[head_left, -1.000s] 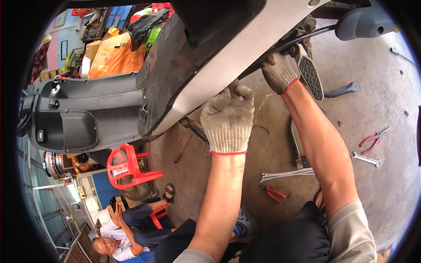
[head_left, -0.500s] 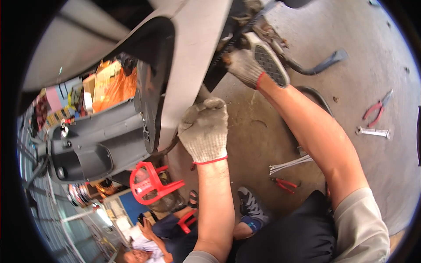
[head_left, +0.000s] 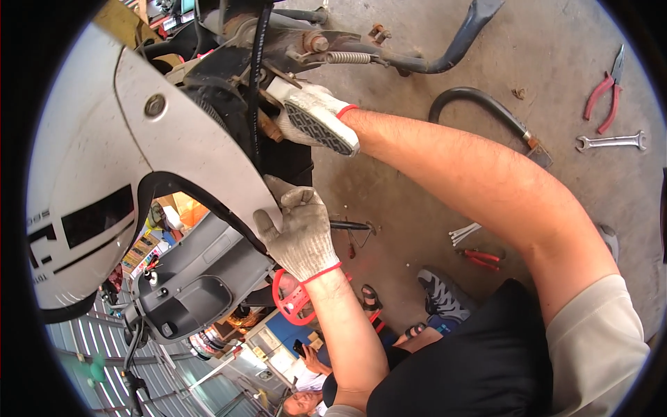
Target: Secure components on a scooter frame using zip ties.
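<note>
A scooter or motorbike with a silver side panel [head_left: 187,132] fills the upper left. My left hand [head_left: 302,233], in a grey-white knit glove with a red cuff, is at the panel's lower edge. Its thumb lies against the outer face, and the fingers curl round the edge. My right hand [head_left: 316,97], gloved alike, reaches in beside a footrest [head_left: 321,128] with a black treaded rubber pad. The footrest covers part of that hand, and its fingertips are hidden among the frame parts. A rusty bolt [head_left: 269,128] and a black ribbed cable [head_left: 257,83] sit close by.
On the concrete floor at right lie red-handled pliers [head_left: 603,97], an open-end wrench [head_left: 611,142], a bent black tube [head_left: 479,97], white cable ties [head_left: 464,233] and red cutters [head_left: 481,259]. A stand [head_left: 451,52] juts out above. A seated person [head_left: 313,365] holds a phone beyond a red chair [head_left: 292,302].
The view has shifted, showing more of the silver panel and frame. My left hand has gone from a loose curl to the panel edge, thumb apart. My right hand stays by the footrest.
</note>
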A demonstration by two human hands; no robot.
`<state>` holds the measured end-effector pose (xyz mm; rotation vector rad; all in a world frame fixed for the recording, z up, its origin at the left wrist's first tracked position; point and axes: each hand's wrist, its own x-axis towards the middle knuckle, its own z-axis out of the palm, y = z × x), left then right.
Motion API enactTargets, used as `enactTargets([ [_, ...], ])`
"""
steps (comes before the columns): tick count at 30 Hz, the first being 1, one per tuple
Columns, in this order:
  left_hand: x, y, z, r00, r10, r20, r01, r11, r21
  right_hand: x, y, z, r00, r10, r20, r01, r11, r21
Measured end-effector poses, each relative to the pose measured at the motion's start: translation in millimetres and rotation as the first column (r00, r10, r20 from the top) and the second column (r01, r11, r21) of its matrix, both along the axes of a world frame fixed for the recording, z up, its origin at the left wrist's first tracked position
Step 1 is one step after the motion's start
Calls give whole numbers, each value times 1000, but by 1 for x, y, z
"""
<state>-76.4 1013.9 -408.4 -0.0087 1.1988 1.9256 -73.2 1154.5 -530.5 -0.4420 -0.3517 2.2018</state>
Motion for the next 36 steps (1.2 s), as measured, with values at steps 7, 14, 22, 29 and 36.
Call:
enactTargets([
  [7, -7, 10, 14, 993, 109, -51, -111, 993, -29, -4, -6, -17, 997, -66, 47, 45, 929, 367],
  [14, -6, 9, 12, 993, 118, -31, -120, 987, -111, 21, -3, 1, 984, 48, 174, -72, 988, 137],
  [22, -20, 5, 27, 998, 68, 15, -66, 990, -125, 44, -1, 23, 974, 12, 225, -59, 977, 203],
  [29, -7, 10, 16, 992, 121, -33, -124, 985, -121, -32, -8, -17, 899, -303, 315, 197, 925, 326],
  [36, -2, 12, 6, 989, 147, -11, -147, 984, -101, -49, -7, -36, 962, -262, 84, 235, 941, 244],
])
